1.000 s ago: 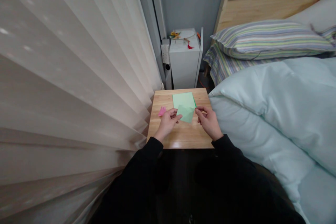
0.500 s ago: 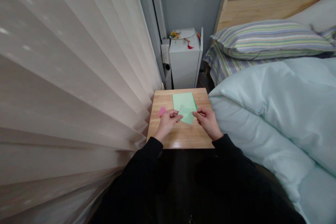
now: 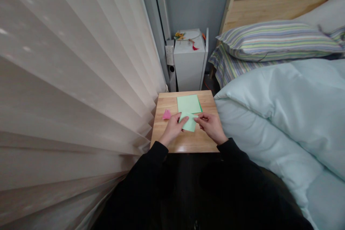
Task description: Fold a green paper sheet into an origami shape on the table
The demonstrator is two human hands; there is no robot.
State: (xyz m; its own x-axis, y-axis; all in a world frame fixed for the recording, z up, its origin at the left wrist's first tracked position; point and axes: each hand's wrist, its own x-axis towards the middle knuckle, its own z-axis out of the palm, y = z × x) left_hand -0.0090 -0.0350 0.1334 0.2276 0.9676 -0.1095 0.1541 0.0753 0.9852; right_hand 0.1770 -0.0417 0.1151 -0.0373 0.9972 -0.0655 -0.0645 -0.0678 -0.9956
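A small light-green square of paper (image 3: 190, 123) is held up over the wooden tabletop (image 3: 194, 145). My left hand (image 3: 174, 125) grips its left side, thumb on top and the other fingers underneath. At the paper's upper right edge, my right hand (image 3: 211, 125) pinches it between thumb and finger. Just beyond lies a stack of green paper sheets (image 3: 189, 103), pale on top with a darker green edge showing at the right. A small folded pink paper piece (image 3: 166, 114) rests on the table left of the stack, close to my left hand.
Pleated curtains (image 3: 107, 79) hang along the table's left side. A bed with a pale blue quilt (image 3: 269, 107) borders the right. Behind the table stands a white cabinet (image 3: 189, 68) with small items on top, beside a power strip (image 3: 169, 55).
The held green paper has turned more upright and shifted slightly left and nearer to me. My left thumb lies further over it, and my right hand has moved a little left.
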